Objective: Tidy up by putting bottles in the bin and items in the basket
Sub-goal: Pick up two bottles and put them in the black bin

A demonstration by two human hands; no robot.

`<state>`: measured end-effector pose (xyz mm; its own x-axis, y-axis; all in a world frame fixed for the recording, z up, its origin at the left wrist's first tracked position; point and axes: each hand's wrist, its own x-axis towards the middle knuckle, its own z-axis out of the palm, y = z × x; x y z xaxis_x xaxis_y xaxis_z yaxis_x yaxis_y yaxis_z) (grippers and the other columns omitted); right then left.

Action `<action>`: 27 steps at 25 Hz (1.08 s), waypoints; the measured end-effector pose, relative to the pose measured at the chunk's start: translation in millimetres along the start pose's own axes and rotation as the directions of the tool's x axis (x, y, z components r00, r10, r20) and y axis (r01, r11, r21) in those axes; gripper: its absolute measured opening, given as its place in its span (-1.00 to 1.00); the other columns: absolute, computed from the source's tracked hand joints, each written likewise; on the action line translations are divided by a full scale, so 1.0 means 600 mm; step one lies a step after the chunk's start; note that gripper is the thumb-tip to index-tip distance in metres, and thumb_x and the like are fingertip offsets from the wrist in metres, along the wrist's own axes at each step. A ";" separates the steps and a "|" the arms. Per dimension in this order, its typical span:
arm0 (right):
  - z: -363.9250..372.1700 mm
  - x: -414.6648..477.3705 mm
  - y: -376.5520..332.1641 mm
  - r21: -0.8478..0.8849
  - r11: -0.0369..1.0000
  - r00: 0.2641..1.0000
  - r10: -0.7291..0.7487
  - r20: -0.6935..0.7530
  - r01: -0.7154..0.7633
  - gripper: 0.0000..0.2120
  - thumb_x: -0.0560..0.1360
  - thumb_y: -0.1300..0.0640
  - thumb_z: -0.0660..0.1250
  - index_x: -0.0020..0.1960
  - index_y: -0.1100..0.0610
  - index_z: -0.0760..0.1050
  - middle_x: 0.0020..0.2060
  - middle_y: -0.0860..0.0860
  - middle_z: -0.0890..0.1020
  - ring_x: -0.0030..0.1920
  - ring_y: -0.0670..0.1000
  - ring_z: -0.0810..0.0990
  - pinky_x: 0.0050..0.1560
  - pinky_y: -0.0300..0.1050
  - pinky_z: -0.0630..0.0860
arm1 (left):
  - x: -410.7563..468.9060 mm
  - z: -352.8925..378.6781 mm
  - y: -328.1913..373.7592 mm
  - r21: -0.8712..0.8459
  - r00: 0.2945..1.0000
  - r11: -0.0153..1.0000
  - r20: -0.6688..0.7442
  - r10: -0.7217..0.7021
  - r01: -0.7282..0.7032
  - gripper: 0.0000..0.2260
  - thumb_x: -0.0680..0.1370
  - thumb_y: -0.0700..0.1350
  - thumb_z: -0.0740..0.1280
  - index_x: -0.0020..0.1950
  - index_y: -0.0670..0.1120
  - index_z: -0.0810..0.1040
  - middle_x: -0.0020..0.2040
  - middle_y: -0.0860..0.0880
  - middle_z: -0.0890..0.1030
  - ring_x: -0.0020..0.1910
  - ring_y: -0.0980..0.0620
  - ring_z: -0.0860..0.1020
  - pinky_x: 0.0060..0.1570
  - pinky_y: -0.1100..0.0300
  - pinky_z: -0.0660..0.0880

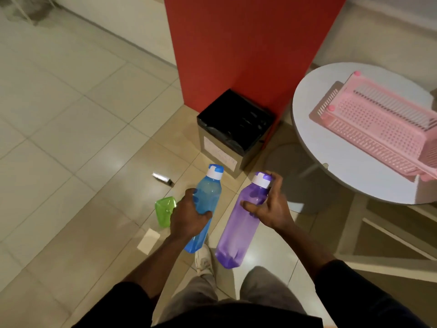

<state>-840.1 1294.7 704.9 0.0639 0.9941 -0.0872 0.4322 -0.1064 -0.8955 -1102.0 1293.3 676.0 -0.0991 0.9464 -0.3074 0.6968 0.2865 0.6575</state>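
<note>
My left hand (pixel 189 217) grips a blue bottle (pixel 204 197) around its middle, white-and-blue cap pointing away from me. My right hand (pixel 269 208) holds a purple bottle (pixel 238 230) near its neck, fingers spread over the shoulder and cap. Both bottles are held above the floor, just short of the bin (pixel 233 133), a square box lined with a black bag that stands against a red pillar. The pink slotted basket (pixel 378 121) lies on the round white table (pixel 314 110) to the right.
On the tiled floor to the left lie a green lidded container (pixel 164 213), a small silver tube (pixel 163 178) and a white card (pixel 147 241). The red pillar (pixel 248 50) rises behind the bin. My shoe and trouser legs show below the bottles.
</note>
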 end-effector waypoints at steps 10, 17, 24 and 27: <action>-0.006 0.236 -0.005 0.017 1.000 0.994 0.027 -0.103 -0.025 0.04 0.37 -0.05 0.66 0.59 -0.03 0.04 0.30 -0.08 0.53 0.19 0.00 0.64 0.05 -0.21 0.67 | 0.287 -0.021 0.115 0.086 0.993 0.991 0.067 0.099 -0.105 -0.29 0.37 0.08 0.67 0.42 -0.01 0.43 0.16 -0.01 0.67 0.10 -0.11 0.69 0.06 -0.09 0.67; -0.065 0.461 0.060 0.080 0.994 0.994 0.082 -0.073 -0.076 0.06 0.33 -0.09 0.67 0.59 -0.05 0.06 0.34 -0.04 0.54 0.22 0.00 0.64 0.10 -0.15 0.66 | 0.480 0.022 0.217 0.171 0.996 0.985 0.082 0.027 -0.041 -0.27 0.34 0.15 0.64 0.40 0.09 0.40 0.15 0.05 0.67 0.10 -0.08 0.68 0.13 -0.06 0.62; -0.126 0.659 0.117 0.026 0.987 0.986 0.160 -0.052 -0.159 0.07 0.32 -0.21 0.64 0.59 -0.11 0.03 0.30 -0.07 0.58 0.12 0.00 0.67 -0.08 -0.46 0.54 | 0.658 0.067 0.312 0.254 0.991 0.958 0.058 0.124 -0.135 -0.28 0.35 0.14 0.67 0.38 -0.03 0.43 0.14 -0.03 0.72 0.04 -0.15 0.71 -0.01 -0.03 0.63; -0.123 0.730 0.140 0.002 0.977 0.970 0.211 -0.120 -0.213 0.10 0.31 -0.21 0.64 0.61 -0.10 0.02 0.26 -0.05 0.64 0.10 0.07 0.70 0.01 -0.19 0.56 | 0.739 0.087 0.326 0.260 0.984 0.951 0.105 0.145 -0.168 -0.25 0.37 0.17 0.66 0.41 -0.05 0.41 0.16 -0.11 0.73 0.06 -0.21 0.72 -0.01 -0.08 0.66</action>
<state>-709.2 1719.9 623.7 0.2614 0.9395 -0.2216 0.4074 -0.3155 -0.8570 -972.6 1761.4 632.6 0.0782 0.9572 -0.2787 0.8640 0.0744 0.4980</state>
